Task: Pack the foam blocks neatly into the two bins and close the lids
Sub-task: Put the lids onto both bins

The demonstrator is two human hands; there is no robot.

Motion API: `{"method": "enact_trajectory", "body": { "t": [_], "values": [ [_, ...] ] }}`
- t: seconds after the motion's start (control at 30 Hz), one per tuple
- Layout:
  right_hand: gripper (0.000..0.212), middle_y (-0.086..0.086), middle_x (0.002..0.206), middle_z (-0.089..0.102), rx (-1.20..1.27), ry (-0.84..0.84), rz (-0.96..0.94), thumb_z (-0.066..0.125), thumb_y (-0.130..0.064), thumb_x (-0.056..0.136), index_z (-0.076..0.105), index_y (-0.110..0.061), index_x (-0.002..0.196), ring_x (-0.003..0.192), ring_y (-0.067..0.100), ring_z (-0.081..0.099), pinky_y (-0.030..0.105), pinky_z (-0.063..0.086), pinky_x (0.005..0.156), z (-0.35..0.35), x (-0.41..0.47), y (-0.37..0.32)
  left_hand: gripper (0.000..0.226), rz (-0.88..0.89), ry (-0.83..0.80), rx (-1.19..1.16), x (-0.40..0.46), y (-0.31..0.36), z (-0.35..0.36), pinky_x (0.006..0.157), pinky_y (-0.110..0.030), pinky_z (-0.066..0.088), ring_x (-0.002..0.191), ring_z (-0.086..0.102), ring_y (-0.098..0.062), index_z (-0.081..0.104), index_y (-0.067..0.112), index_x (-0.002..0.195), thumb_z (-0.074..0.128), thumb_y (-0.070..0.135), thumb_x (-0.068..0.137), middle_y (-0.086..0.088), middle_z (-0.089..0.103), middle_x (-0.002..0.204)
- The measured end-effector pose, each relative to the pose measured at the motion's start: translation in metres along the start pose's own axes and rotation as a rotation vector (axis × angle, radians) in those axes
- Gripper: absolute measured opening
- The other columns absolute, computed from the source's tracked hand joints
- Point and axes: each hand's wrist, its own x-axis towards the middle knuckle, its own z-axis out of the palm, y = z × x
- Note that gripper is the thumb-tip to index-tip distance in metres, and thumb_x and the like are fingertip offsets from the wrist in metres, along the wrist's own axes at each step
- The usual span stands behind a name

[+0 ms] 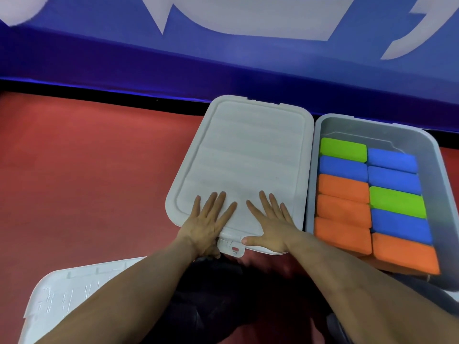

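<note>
- Nearest the camera, a loose white lid [74, 294] lies on the red floor [87, 170] at lower left, partly under the left forearm; it looks meant for the open bin [442, 194] on the right.
- Left hand [208, 219] and right hand [268, 224] lie flat, fingers straight and spread, pressing the near end of the closed lid [243, 157] on the left bin, either side of its latch [231, 244]. They grip nothing.
- Risk: pressing only the near end may leave the far edge unseated, so the latch may not catch; a thumb close to the latch could get nipped.
- Foam blocks [372, 199] fill the open bin in two tidy rows. The nearest orange ones appear to ride high, so the loose lid may not sit flush.
</note>
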Motion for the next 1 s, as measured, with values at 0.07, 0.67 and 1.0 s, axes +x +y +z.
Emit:
{"method": "enact_trajectory", "body": {
  "t": [0.07, 0.67, 1.0],
  "values": [
    [0.109, -0.009, 0.150, -0.051, -0.001, -0.006, 0.002, 0.050, -0.082, 0.081, -0.025, -0.047, 0.152, 0.137, 0.014, -0.049, 0.043, -0.024, 0.119, 0.000, 0.000, 0.000, 0.134, 0.011, -0.001, -0.001, 0.000, 0.000, -0.001, 0.118, -0.066, -0.002, 0.148, -0.027, -0.041, -0.034, 0.021, 0.151, 0.067, 0.065, 0.074, -0.021, -0.034, 0.159],
    [0.121, -0.010, 0.150, -0.050, 0.034, -0.024, 0.028, 0.044, -0.097, 0.066, -0.022, -0.047, 0.153, 0.137, 0.013, -0.049, 0.046, -0.024, 0.119, -0.005, -0.006, -0.007, 0.093, 0.160, -0.073, -0.478, 0.005, -0.046, -0.011, 0.122, -0.039, -0.010, 0.146, -0.017, -0.001, 0.010, 0.028, 0.161, 0.051, 0.072, 0.089, 0.009, -0.007, 0.167],
    [0.100, -0.009, 0.154, -0.046, -0.009, 0.021, 0.036, 0.037, -0.087, 0.082, -0.021, -0.046, 0.154, 0.140, 0.014, -0.045, 0.044, -0.023, 0.119, -0.003, -0.003, -0.007, 0.081, 0.135, -0.092, -0.484, 0.010, -0.049, -0.016, 0.126, -0.043, -0.001, 0.154, -0.008, -0.009, 0.016, 0.029, 0.160, 0.041, 0.069, 0.095, 0.011, -0.001, 0.167]
  ]
}}
